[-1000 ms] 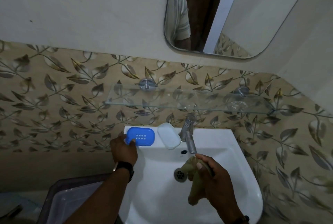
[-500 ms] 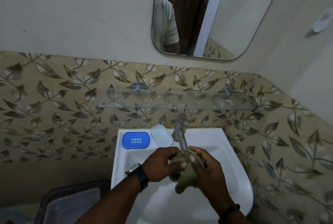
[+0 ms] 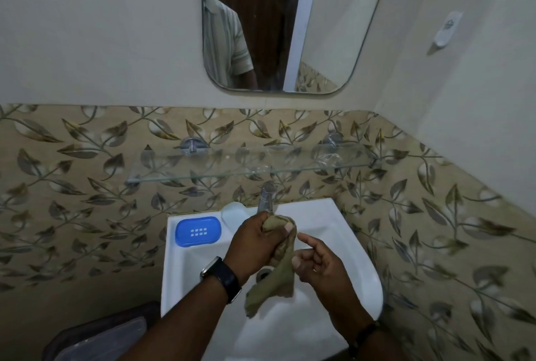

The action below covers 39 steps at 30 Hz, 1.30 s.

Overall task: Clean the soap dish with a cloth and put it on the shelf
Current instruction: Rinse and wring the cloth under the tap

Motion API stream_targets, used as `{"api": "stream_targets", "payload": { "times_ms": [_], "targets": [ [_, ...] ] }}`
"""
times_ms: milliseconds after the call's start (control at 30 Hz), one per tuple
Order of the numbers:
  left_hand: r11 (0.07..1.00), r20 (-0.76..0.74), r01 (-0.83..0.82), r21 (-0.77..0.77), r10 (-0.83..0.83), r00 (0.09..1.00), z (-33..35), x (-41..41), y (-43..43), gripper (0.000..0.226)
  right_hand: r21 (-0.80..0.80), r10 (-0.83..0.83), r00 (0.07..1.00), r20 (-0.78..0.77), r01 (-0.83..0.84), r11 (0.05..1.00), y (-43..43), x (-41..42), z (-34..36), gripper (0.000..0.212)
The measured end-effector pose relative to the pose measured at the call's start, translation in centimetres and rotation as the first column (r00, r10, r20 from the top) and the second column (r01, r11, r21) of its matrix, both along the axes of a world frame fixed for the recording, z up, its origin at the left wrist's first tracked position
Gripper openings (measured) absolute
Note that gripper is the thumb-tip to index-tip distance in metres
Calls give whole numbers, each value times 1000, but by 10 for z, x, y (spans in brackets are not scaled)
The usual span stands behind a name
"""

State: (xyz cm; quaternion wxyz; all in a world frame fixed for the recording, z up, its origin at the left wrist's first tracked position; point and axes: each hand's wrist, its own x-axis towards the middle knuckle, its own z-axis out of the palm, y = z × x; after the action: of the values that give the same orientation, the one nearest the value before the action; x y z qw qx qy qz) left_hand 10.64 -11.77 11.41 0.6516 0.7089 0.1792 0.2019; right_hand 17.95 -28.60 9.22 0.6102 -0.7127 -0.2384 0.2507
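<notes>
The soap dish (image 3: pixel 198 231), a blue rounded-rectangle plastic tray with a small grid of drain holes, lies flat on the back left corner of the white ceramic basin (image 3: pixel 359 270), untouched and well apart from both hands. In the head view, over the bowl of that basin, the left hand (image 3: pixel 255 244) has its fingers curled tight around the top of an olive-brown cloth (image 3: pixel 275 279), whose loose end hangs down toward the drain. The right hand (image 3: pixel 316 265) is just beside the cloth with fingers loosely spread, index finger extended; its thumb seems to touch the fabric, but it grips nothing firmly. The step looks like readying the cloth: bunching it into a compact pad would probably give a firmer wiping face for the dish's rim and holes. A pale oval soap bar (image 3: pixel 233 212) lies between the dish and the chrome tap (image 3: pixel 267 196). Above the basin, a clear glass shelf (image 3: pixel 203 176) on chrome brackets runs along leaf-patterned tiles, bare where visible, with a rounded mirror (image 3: pixel 319 27) higher up. The room is dim.
</notes>
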Motion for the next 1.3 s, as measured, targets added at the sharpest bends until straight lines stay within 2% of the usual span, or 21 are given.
{"api": "stream_targets", "payload": {
  "times_ms": [100, 233, 300, 367, 400, 467, 533, 600, 700, 800, 933, 1033, 1067, 1133, 1200, 1233, 1300],
  "targets": [
    [991, -36, 20, 135, -15, 999, 3, -2, -2, 20, 9, 61, 998, -32, -60, 998, -2, -7, 0, 55],
    [932, -105, 48, 360, -11, 994, 6, -2, -6, 27, 45, 35, 999, 8, -35, 998, -1, -13, 1, 24],
    [895, -126, 44, 443, 14, 992, 10, 0, -5, 27, 6, -28, 1000, 11, 27, 1000, -1, -14, 1, 30],
    [920, -121, 55, 389, -8, 993, 17, -1, -2, 30, 11, -78, 995, -59, 79, 997, -2, -14, 1, 35],
    [960, -97, 62, 274, -37, 995, 21, -2, 0, 33, 30, -89, 991, -98, 92, 995, -2, -13, 2, 34],
    [992, 6, 80, -97, -80, 997, 27, -5, 4, 31, 80, -100, 978, -185, 117, 990, -2, -13, 4, 29],
    [914, 52, 120, -388, -109, 993, 24, -8, 8, 29, 142, -100, 953, -285, 145, 979, -3, -13, 8, 25],
    [848, 34, 184, -497, -193, 981, 14, -15, 7, 34, 160, -106, 923, -369, 176, 971, -5, -11, 10, 21],
    [870, -127, 250, -424, -331, 935, -7, -23, 0, 49, 88, -159, 910, -384, 207, 974, -11, -5, 12, 17],
    [945, -207, 158, -285, -221, 953, -21, -19, -4, 73, 0, -167, 913, -374, 180, 984, -19, 1, 10, 16],
    [989, -141, 117, -87, -128, 982, -18, -10, -5, 52, -22, -154, 913, -378, 158, 987, -30, 8, 11, 34],
    [994, -117, 102, -44, -106, 987, -17, -2, -6, 37, -49, -162, 957, -240, 154, 987, -39, 14, 12, 68],
    [994, -131, 106, -21, -108, 985, -17, 1, -6, 34, -97, -144, 978, -148, 130, 987, -41, 16, 13, 68],
    [989, -161, 142, 41, -134, 978, -17, 7, -8, 30, -245, -114, 987, 118, 140, 959, -46, 20, 16, 50],
    [961, -216, 216, 170, -178, 960, -17, 11, -11, 34, -345, -70, 908, 412, 227, 911, -49, 24, 19, 23],
    [926, -265, 264, 271, -192, 945, -17, 14, -13, 39, -357, -65, 868, 492, 270, 894, -52, 27, 19, 20],
    [807, -328, 326, 493, -175, 928, -18, 21, -19, 42, -355, -80, 834, 547, 317, 879, -55, 35, 18, 15]
  ]
}}
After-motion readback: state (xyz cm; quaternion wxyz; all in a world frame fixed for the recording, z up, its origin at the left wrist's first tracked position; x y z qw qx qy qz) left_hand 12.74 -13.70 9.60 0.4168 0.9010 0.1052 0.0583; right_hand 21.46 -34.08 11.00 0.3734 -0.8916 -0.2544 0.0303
